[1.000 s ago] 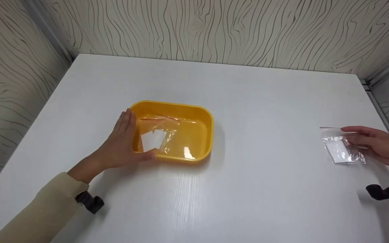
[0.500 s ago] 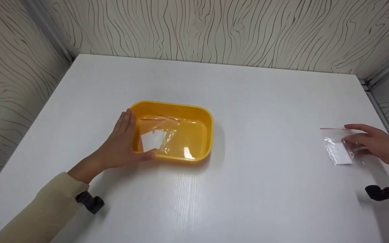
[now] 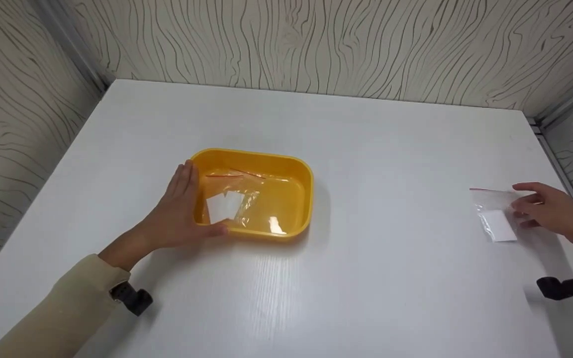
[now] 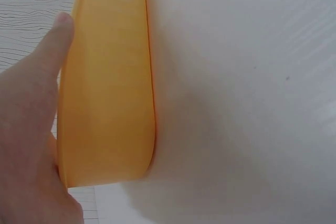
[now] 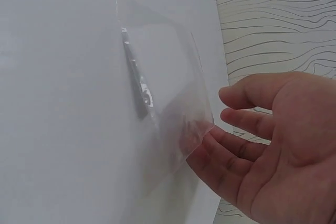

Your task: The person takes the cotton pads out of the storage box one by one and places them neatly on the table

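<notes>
My left hand [image 3: 174, 214] rests against the near left corner of a yellow plastic box [image 3: 311, 199]. Its fingers lie straight along the left side, and the thumb [image 4: 59, 40] is on the front side near the rim. At the far right, my right hand [image 3: 555, 211] is beside a clear zip bag [image 3: 498, 224] with a red seal line and a white piece inside. In the right wrist view, the thumb and forefinger stand off from the bag [image 5: 168, 72], while the lower fingers [image 5: 220, 163] are at its edge; whether they touch it is unclear.
Inside the box, clear bags with red seal lines and white pieces [image 3: 226, 206] overlap on the left of its floor. The white table [image 3: 391, 199] meets a wood-patterned panel [image 3: 316, 44] at the back, with more panels at both sides.
My right hand's fingers have drawn back a little to the right from the bag, which now lies flatter on the table. The left hand and the box stay put.
</notes>
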Demonstrator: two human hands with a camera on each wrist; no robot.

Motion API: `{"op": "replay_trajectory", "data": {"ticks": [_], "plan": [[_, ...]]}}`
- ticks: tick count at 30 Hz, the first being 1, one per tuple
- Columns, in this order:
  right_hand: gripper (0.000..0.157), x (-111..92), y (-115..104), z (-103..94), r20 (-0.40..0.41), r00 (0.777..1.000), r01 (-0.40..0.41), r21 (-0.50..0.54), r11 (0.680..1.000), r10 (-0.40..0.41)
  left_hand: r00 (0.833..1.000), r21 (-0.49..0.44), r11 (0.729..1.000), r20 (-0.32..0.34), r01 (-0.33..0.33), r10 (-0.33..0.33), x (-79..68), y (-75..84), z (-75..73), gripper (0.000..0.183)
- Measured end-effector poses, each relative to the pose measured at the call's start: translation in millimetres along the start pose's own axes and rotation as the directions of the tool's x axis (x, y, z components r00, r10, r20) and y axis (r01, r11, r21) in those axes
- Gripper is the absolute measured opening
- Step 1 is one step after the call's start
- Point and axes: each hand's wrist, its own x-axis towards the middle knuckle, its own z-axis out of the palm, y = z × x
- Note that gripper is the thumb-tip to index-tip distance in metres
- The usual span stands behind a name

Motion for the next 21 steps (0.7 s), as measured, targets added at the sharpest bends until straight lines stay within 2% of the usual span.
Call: {"op": "replay_trajectory", "data": {"ticks": [21], "plan": [[0.054,-2,-7,-10.5,0.031,0.998,-0.05,-0.133,0.99,0.055,1.0,0.004,1.0,0.004,0.011,-0.011,-0.3,0.6,-0.3,0.14]]}}
